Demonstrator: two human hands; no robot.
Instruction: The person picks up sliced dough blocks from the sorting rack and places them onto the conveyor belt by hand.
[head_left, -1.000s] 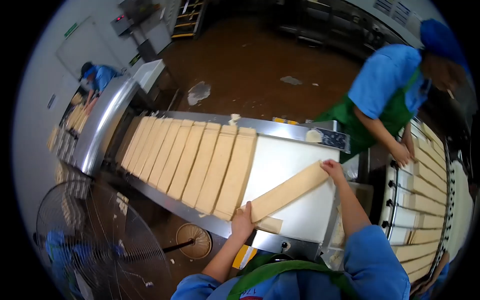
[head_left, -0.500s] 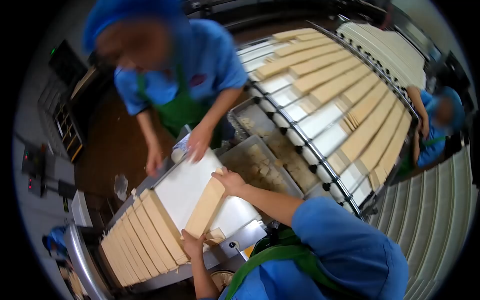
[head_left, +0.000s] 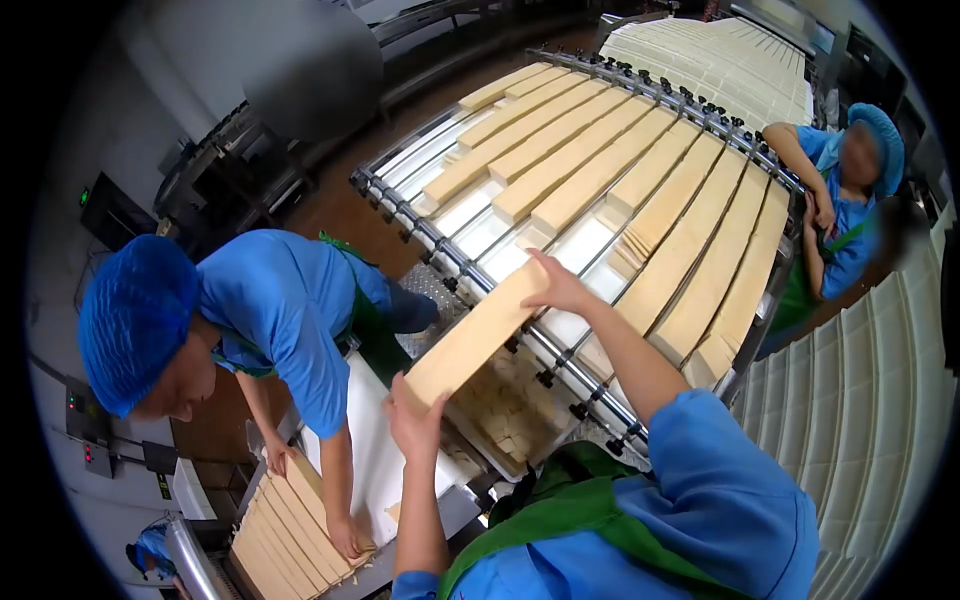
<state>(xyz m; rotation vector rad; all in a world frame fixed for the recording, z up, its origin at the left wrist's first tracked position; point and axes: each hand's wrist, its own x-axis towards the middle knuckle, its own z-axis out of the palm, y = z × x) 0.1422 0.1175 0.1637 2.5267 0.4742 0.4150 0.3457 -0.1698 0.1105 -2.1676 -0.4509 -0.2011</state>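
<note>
A long pale-yellow slab (head_left: 478,332), like a stack of thin dough sheets, is held slantwise between my two hands. My left hand (head_left: 414,418) is closed round its near left end. At the far right end my right hand (head_left: 562,286) grips it, by the edge of the wide conveyor (head_left: 430,232). The slab hangs above a bin of scraps (head_left: 510,400). Similar slabs (head_left: 560,200) lie in rows on that conveyor, some with white belt showing between them.
On the left a co-worker in a blue cap (head_left: 140,320) bends over a row of slabs (head_left: 290,525), both hands at its end. White belt (head_left: 378,440) runs beside that row. Another person (head_left: 850,200) stands at the far right. Pale ribbed sheeting (head_left: 850,430) lies lower right.
My hands have lifted the slab off the white belt and carried it up and right toward the wide conveyor. The co-worker has bent down and placed both hands on the row of slabs.
</note>
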